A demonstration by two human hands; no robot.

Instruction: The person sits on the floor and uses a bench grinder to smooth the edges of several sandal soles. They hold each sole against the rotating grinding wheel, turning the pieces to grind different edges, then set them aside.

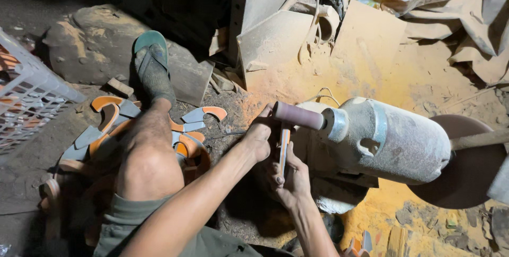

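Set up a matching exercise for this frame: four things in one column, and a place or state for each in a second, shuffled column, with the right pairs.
Things:
1. sanding drum
2. orange strip
3. white crate
4. green sandal

Places or states:
A. at the frame's left edge
B. on the foot, resting on a dusty slab
C. sticking out of the dusty motor
D. held edge-on by the left hand and right hand, just under the drum

Pairs: 1-C, 2-D, 3-A, 4-B
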